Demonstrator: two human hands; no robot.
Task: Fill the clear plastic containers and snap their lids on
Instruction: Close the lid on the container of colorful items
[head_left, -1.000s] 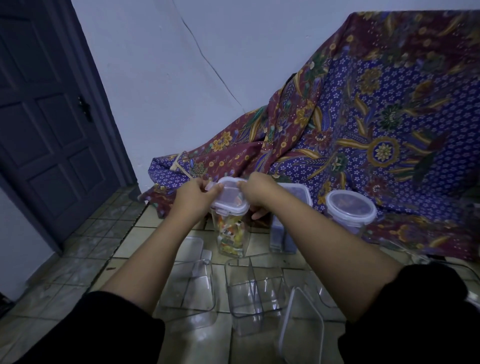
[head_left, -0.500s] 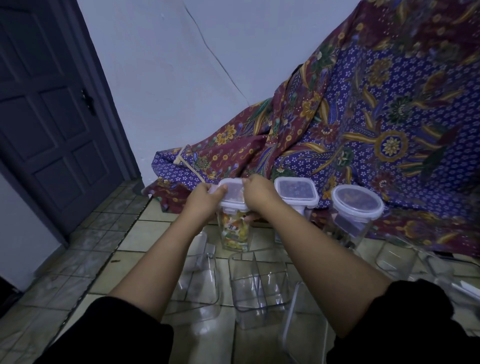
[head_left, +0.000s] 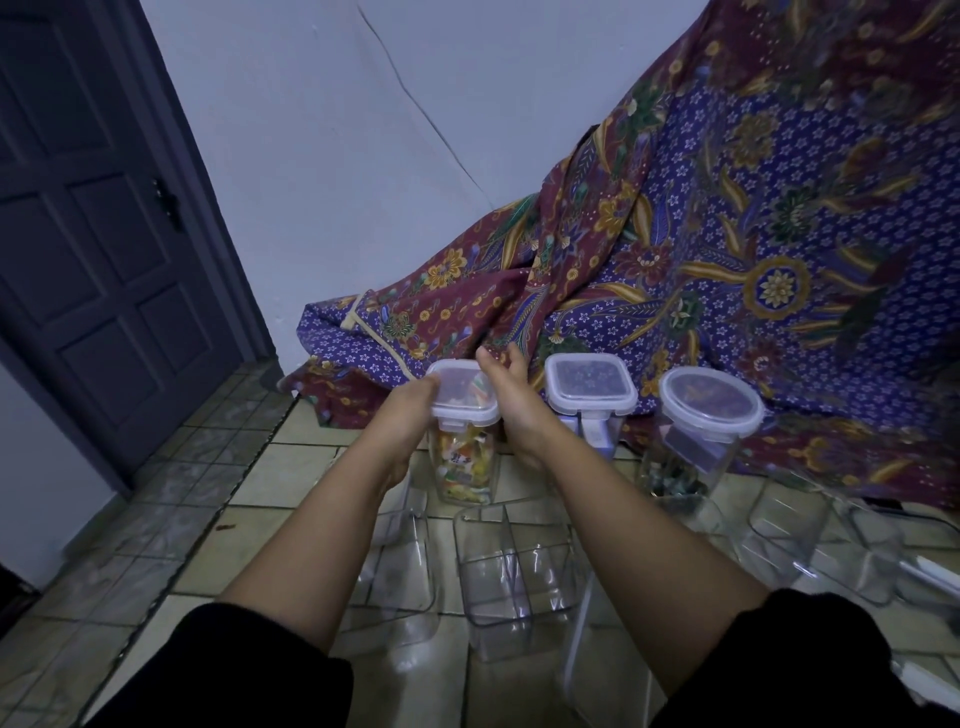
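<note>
Left hand (head_left: 410, 410) grasps the lidded snack container (head_left: 464, 452) on the floor; right hand (head_left: 511, 400) released beside it. 2 filled containers (head_left: 589, 395) stand right; empties (head_left: 514, 577) nearer remain.

Both bare forearms reach forward, out of black sleeves.

The left hand (head_left: 410, 410) has its fingers curled around the far-left side of something it grips, fingertips hidden from view. The right hand (head_left: 511, 395) is loose and half open, fingers (head_left: 498, 358) raised, thumb side just beside the left fingers.
</note>
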